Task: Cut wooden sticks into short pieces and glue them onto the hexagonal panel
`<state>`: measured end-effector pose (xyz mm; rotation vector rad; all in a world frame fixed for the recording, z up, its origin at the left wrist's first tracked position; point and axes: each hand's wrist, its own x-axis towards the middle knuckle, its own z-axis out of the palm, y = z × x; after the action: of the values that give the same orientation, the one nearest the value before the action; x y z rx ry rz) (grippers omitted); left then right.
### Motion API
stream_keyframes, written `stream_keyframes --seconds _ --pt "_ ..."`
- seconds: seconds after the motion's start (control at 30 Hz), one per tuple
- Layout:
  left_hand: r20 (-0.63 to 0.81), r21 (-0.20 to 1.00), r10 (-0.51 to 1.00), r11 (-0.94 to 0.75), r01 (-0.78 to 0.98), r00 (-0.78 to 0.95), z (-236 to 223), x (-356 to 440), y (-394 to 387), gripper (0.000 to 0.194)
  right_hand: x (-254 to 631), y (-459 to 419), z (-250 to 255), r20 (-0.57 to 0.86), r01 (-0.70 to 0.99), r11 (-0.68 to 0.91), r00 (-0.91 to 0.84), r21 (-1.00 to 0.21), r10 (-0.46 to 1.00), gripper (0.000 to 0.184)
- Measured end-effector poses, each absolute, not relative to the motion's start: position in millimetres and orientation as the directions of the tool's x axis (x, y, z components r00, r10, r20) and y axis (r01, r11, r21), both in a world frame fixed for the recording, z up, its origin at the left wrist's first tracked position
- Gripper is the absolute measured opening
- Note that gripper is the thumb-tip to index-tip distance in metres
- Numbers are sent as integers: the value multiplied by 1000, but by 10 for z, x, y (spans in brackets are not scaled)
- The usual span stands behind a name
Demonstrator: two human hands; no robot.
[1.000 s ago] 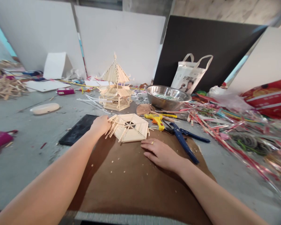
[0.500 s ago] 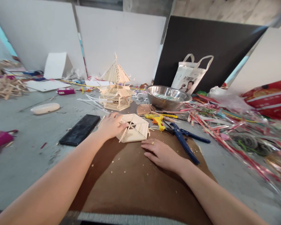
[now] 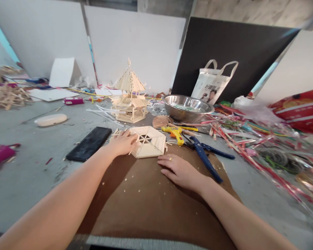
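Observation:
A hexagonal panel of pale wooden sticks point(image 3: 152, 146), with open gaps around its centre, lies on the brown mat point(image 3: 135, 208). At its left edge my left hand point(image 3: 123, 143) is laid low over loose wooden sticks point(image 3: 115, 133), fingers stretched out; whether a fingertip touches a stick is hard to see. My right hand point(image 3: 178, 170), a ring on one finger, rests on the mat just below the panel's lower right corner. Its fingers are extended, thumb apart, and it holds nothing. Behind the panel stands a tiered stick pavilion point(image 3: 130, 93).
Right of the panel are a yellow glue gun point(image 3: 174, 133) and blue-handled cutters point(image 3: 205, 158). A black phone point(image 3: 89, 144) lies to the left. A steel bowl point(image 3: 187, 106) stands behind, with tangled strips and scraps point(image 3: 261, 149) along the right.
My left hand has slid left off the top of the panel, uncovering more of its left part. The right hand stays where it was.

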<state>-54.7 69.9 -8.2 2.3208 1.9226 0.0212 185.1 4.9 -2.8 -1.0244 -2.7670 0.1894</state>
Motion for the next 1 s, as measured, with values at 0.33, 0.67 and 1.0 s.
stream_keyframes --seconds 0.33,0.67,1.0 --pt "-43 103 988 -145 984 150 -50 -747 828 42 1871 49 -50 137 632 748 -738 -200 660 31" --pt "12 81 998 -69 994 68 10 -758 799 50 1868 43 -38 128 638 751 -741 -171 659 31" --pt "171 62 984 -59 996 47 -77 -849 845 42 1882 42 -31 129 631 755 -746 -176 653 31"
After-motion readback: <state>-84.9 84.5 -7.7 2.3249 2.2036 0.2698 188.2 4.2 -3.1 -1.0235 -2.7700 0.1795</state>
